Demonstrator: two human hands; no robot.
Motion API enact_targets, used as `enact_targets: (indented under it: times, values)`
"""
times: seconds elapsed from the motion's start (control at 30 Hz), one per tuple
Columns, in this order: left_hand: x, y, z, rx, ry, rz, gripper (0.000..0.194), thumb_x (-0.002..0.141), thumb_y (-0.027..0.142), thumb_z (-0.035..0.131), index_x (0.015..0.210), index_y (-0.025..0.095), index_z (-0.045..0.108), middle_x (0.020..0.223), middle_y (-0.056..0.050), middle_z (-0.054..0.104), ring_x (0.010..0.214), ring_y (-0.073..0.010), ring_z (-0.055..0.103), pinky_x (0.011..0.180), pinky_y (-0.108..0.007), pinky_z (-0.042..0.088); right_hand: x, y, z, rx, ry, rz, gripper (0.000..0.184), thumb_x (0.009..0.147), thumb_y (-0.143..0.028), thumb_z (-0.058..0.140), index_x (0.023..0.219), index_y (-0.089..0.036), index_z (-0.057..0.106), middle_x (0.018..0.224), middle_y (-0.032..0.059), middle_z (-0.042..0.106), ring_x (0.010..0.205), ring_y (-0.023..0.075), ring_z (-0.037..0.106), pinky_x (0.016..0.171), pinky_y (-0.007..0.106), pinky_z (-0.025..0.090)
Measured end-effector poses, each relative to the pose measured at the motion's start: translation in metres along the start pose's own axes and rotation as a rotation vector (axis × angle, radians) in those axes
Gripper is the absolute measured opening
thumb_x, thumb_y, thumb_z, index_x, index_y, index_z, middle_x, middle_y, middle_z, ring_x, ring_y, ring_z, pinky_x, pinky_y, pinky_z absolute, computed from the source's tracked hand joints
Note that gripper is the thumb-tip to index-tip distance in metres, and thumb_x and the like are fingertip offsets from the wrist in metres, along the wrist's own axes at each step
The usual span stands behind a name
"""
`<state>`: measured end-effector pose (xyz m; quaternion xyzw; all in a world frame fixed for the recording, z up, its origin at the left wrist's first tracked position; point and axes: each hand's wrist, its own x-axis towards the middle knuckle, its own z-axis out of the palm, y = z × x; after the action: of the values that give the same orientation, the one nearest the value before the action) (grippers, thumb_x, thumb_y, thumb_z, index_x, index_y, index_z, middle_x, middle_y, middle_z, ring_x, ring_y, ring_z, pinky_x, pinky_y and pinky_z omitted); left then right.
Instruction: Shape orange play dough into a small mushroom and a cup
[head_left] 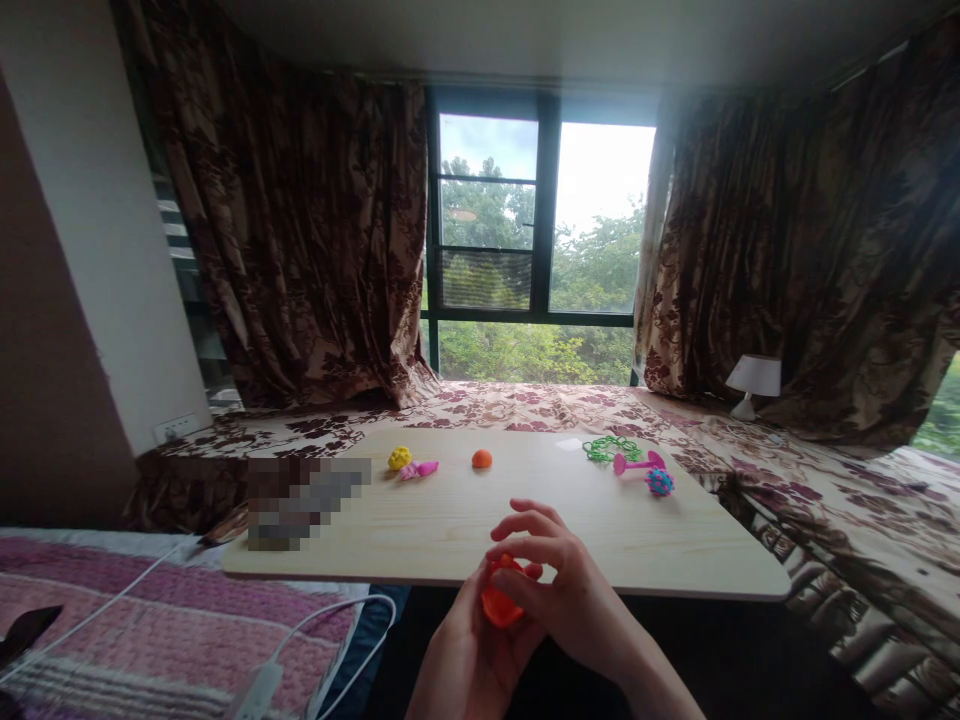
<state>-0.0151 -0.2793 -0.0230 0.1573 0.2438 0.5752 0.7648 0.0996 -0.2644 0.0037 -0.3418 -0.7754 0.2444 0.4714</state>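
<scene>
In front of the table's near edge, both my hands are closed round a small, shiny orange-red rounded piece [499, 603]; its exact kind is not clear. My left hand [478, 648] cups it from below and the left. From the right, my right hand [561, 577] grips it with the thumb across its front, the other fingers bent over the top. Beyond them on the pale wooden table [450, 530] lies an orange dome-shaped piece [481, 459].
A yellow lumpy toy [400, 459] and a pink piece [418, 469] lie left. On the right are green looped strands [611, 449], a pink dumbbell-shaped toy [637, 463] and a blue-pink spiky ball [660, 482]. A white cable [349, 602] and power strip [257, 690] lie lower left.
</scene>
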Motion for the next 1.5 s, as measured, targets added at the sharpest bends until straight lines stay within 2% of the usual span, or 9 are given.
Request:
enact_targets:
  times: [0.17,0.33,0.47,0.63,0.77,0.9,1.07,1.27,1.5]
  values:
    - [0.001,0.001,0.001,-0.035,0.069,-0.037,0.026,0.082,0.017,0.047,0.106,0.010,0.052,0.087,-0.011,0.066,0.080,-0.0197,0.065,0.073,-0.034,0.052,-0.002,0.002,-0.003,0.004,-0.011,0.026,0.021,0.075,-0.025,0.063,0.095,-0.023,0.066,0.101,0.0051,0.061,0.118,0.0212,0.039,0.099,0.037,0.034]
    - [0.016,0.006,-0.013,0.074,-0.044,-0.072,0.036,0.081,0.026,0.051,0.114,0.010,0.049,0.099,-0.014,0.064,0.088,-0.0240,0.063,0.079,-0.038,0.049,0.007,0.021,-0.008,0.002,0.051,0.032,0.015,0.077,-0.026,0.059,0.088,-0.021,0.068,0.095,0.0055,0.064,0.110,0.0212,0.047,0.094,0.035,0.038]
    - [0.037,0.024,-0.034,0.185,0.222,0.148,0.033,0.080,0.016,0.050,0.113,0.013,0.049,0.101,-0.012,0.063,0.085,-0.0199,0.064,0.075,-0.034,0.050,0.040,0.067,-0.012,-0.044,0.187,0.095,0.019,0.078,-0.026,0.054,0.090,-0.018,0.068,0.089,0.0053,0.067,0.088,0.0190,0.059,0.082,0.033,0.043]
    - [0.051,0.037,-0.054,0.239,0.248,0.317,0.025,0.077,0.011,0.052,0.102,0.014,0.056,0.091,-0.009,0.065,0.081,-0.0189,0.065,0.074,-0.034,0.052,0.076,0.120,0.002,-0.097,0.212,0.199,0.021,0.076,-0.023,0.052,0.081,-0.013,0.069,0.080,0.0065,0.069,0.078,0.0197,0.063,0.075,0.030,0.045]
    - [0.060,0.038,-0.062,0.365,0.267,0.390,0.024,0.072,0.008,0.059,0.096,0.014,0.060,0.096,-0.009,0.065,0.087,-0.0185,0.062,0.075,-0.031,0.050,0.078,0.133,0.008,-0.139,0.146,0.202,0.021,0.073,-0.015,0.051,0.080,-0.013,0.070,0.080,0.0067,0.070,0.077,0.0195,0.063,0.074,0.028,0.045]
    - [0.087,0.045,-0.068,0.798,0.305,0.643,0.025,0.065,0.017,0.067,0.090,0.018,0.066,0.096,-0.005,0.064,0.099,-0.0200,0.056,0.088,-0.030,0.042,0.067,0.136,-0.013,-0.168,0.197,0.202,0.032,0.075,-0.019,0.050,0.104,-0.012,0.064,0.095,0.0083,0.068,0.093,0.0206,0.060,0.083,0.030,0.043]
    - [0.137,0.046,-0.068,1.508,0.069,1.019,0.022,0.075,0.020,0.050,0.088,0.019,0.068,0.093,-0.007,0.061,0.095,-0.0223,0.054,0.091,-0.039,0.038,0.048,0.155,-0.023,-0.271,0.254,0.210,0.029,0.077,-0.013,0.044,0.091,-0.018,0.068,0.090,0.0054,0.067,0.089,0.0186,0.059,0.082,0.029,0.043]
    - [0.159,0.031,-0.058,1.912,-0.011,1.048,0.033,0.076,0.013,0.043,0.099,0.024,0.064,0.102,-0.007,0.057,0.097,-0.0198,0.051,0.086,-0.035,0.040,0.042,0.169,0.004,-0.350,0.285,0.123,0.040,0.070,0.000,0.044,0.087,-0.024,0.070,0.090,0.0036,0.063,0.091,0.0173,0.053,0.081,0.026,0.041]
    - [0.161,0.032,-0.061,1.910,-0.032,1.017,0.031,0.074,0.013,0.047,0.098,0.022,0.063,0.103,-0.006,0.057,0.097,-0.0190,0.052,0.085,-0.032,0.039,0.043,0.163,0.007,-0.377,0.277,0.039,0.020,0.068,-0.012,0.062,0.082,-0.025,0.069,0.092,0.0036,0.060,0.091,0.0193,0.050,0.081,0.030,0.040]
